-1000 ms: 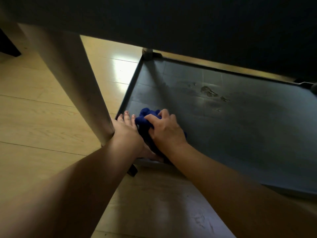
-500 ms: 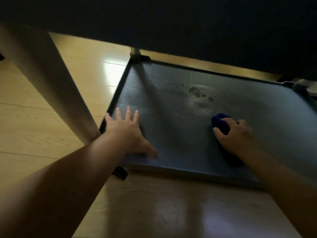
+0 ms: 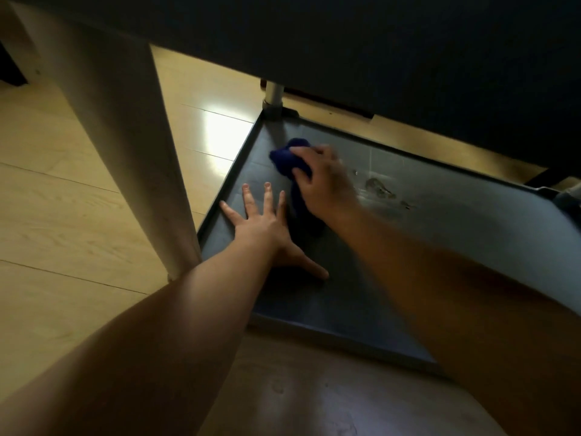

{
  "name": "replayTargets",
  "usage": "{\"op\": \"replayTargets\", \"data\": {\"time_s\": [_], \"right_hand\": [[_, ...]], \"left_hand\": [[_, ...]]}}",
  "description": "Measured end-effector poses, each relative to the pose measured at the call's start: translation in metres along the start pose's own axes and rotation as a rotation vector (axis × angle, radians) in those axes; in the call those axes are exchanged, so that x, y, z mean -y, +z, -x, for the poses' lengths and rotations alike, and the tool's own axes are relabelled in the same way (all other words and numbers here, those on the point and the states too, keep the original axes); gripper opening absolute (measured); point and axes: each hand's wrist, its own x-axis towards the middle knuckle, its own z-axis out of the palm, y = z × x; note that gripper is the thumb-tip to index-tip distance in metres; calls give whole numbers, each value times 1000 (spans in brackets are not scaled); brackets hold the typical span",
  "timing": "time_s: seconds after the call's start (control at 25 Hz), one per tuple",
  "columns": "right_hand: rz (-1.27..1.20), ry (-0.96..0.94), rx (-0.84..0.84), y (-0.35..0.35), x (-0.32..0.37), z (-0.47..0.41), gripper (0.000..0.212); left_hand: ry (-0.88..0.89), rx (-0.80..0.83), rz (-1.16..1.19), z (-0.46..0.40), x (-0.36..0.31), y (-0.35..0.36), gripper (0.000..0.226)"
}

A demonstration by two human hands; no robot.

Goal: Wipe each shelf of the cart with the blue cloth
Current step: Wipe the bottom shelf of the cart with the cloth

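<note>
Your right hand (image 3: 327,184) holds the blue cloth (image 3: 290,160), with the fingers (image 3: 301,150) curled tight around it. The cloth is pressed on the bottom shelf (image 3: 440,240) of the cart, near the far left corner, just beside the cart's post (image 3: 273,97). Part of the cloth hangs back under your palm. Your left hand (image 3: 262,225) lies flat on the shelf near the left rim, fingers spread wide and holding nothing. It is just beside the cloth, on the near side of it. To the right of your right hand you can see some marks (image 3: 379,187) on the shelf. A dark shelf above (image 3: 377,42) covers the top of the view. A pale leg (image 3: 125,136) stands on the wood floor (image 3: 63,199) to the left of the cart
</note>
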Motion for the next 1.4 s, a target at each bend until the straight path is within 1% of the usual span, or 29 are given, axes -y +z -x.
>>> {"op": "replayTargets", "data": {"time_s": [0.08, 0.12, 0.24, 0.28, 0.32, 0.4, 0.52, 0.6, 0.68, 0.76, 0.8, 0.88, 1.0, 1.12, 1.2, 1.24, 1.28, 1.32, 1.4], "right_hand": [[8, -18, 131, 23, 5, -12, 38], [28, -1, 168, 31, 0, -15, 38], [131, 16, 156, 35, -28, -21, 39], [173, 49, 148, 30, -41, -24, 40], [196, 109, 135, 22, -56, -25, 40], [227, 289, 79, -10, -104, -10, 38], [347, 654, 34, -86, -204, 63, 39], [393, 887, 56, -120, -239, 106, 45], [374, 985, 92, -130, -246, 116, 51], [282, 1013, 82, -135, -239, 103, 53], [227, 984, 48, -134, -233, 96, 49], [134, 853, -41, -122, -209, 84, 42], [80, 607, -88, -87, -149, 51, 42], [49, 260, -47, -41, -76, 11, 43], [40, 41, 36, -14, -35, 3, 40], [50, -34, 94, -1, -23, 6, 40], [60, -66, 148, 8, -20, 9, 40], [62, -51, 176, 14, -25, 11, 41], [26, 26, 170, 16, -46, 10, 41]], "left_hand": [[-2, -4, 5, -1, 0, 2, 192], [5, -13, 1, -2, 1, 3, 192], [11, -31, -11, -4, 1, 2, 187], [19, -43, -14, -4, 1, 2, 186], [30, -51, -20, -3, 2, 1, 185], [44, -51, -15, -4, 4, 2, 186], [33, -50, -34, -5, 3, 2, 189], [20, -53, -45, -5, 2, 3, 188], [10, -52, -54, -6, 2, 4, 188], [3, -50, -61, -8, 1, 4, 188], [0, -51, -62, -8, 1, 5, 188], [-17, -45, -49, -10, 2, 3, 188], [-41, -39, -49, -14, 1, 6, 188], [-55, -45, -51, -16, 2, 7, 188], [-61, -45, -48, -18, 3, 7, 189], [-67, -45, -56, -19, 4, 8, 190], [-75, -46, -63, -20, 4, 8, 190], [-82, -49, -65, -22, 4, 9, 191], [-83, -70, -59, -23, 6, 10, 189]]}}
